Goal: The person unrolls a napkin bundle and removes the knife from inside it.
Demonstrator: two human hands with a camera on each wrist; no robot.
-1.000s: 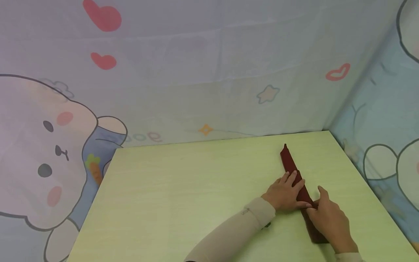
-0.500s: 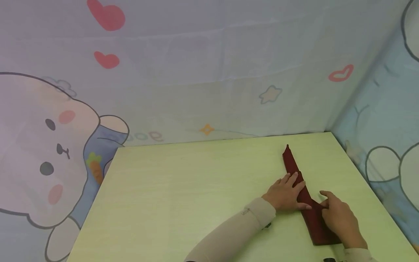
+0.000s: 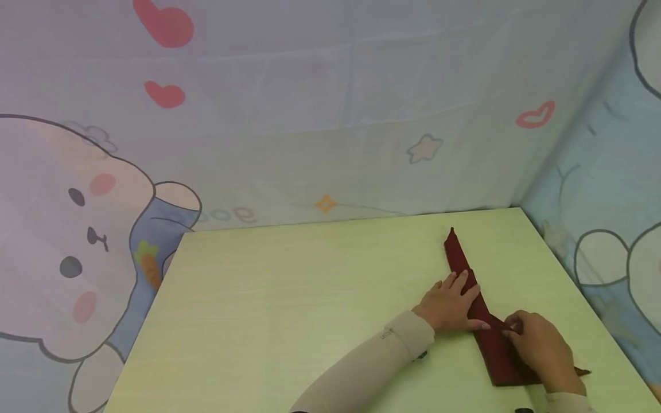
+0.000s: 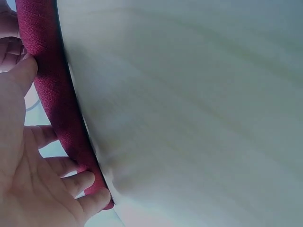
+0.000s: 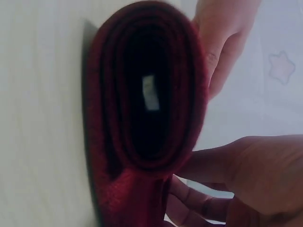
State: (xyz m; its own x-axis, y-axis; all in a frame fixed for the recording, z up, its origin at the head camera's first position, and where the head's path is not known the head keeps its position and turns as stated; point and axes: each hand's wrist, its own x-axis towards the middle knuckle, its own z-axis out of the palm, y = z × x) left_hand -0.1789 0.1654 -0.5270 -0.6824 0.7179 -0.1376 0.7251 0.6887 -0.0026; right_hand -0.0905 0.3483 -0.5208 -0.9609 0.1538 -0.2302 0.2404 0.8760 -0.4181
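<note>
A dark red cloth (image 3: 493,350), rolled into a long flat strip, lies slantwise on the right part of the table. Its near part spreads wider, and a thin corner pokes out beyond my right wrist. My left hand (image 3: 446,307) rests across the middle of the strip, fingers spread. In the left wrist view its thumb and fingertips touch the side of the red roll (image 4: 54,90). Closer to the near end, my right hand (image 3: 542,347) pinches the cloth's edge between thumb and curled fingers. The right wrist view shows the roll's layered end (image 5: 193,75), hollow in the middle.
The pale yellow-green table (image 3: 289,304) reaches left of the cloth. A printed fabric backdrop (image 3: 289,115) hangs behind it, and another printed sheet (image 3: 599,189) stands along the right. A small dark object (image 3: 524,410) shows at the bottom edge below my right hand.
My right hand has shifted right and toward me along the cloth, its raised forefinger now curled in. The cloth's near part has opened wider to the right. My left hand has stayed put.
</note>
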